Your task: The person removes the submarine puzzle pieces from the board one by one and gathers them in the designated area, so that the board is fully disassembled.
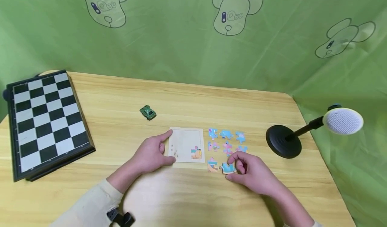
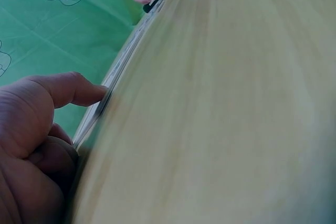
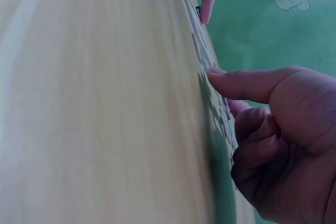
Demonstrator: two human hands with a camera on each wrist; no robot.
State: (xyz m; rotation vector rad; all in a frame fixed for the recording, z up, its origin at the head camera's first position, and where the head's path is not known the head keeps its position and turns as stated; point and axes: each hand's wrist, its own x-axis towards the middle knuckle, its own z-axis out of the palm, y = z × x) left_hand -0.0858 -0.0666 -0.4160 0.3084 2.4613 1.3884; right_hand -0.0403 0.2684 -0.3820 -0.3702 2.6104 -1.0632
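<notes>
A square puzzle tray [image 1: 184,139] lies on the table, with one puzzle piece [image 1: 196,152] in its lower right corner. My left hand [image 1: 151,154] rests at the tray's left side, forefinger on the upper left corner and thumb on the lower left; the other fingers are curled under. Right of the tray, my right hand [image 1: 252,173] pinches a blue puzzle piece [image 1: 227,168] between thumb and forefinger, at the table's surface. Its other fingers are curled in. Loose pieces lie around it, among them a pink and blue piece [image 1: 212,165] to its left. The wrist views show the tray edge-on.
A black-and-white chessboard box [image 1: 49,119] occupies the left side of the table. A small green toy car [image 1: 147,112] stands behind the tray. At the right is a lamp [image 1: 283,141] with a round black base. Green cloth [image 1: 181,45] hangs behind the table.
</notes>
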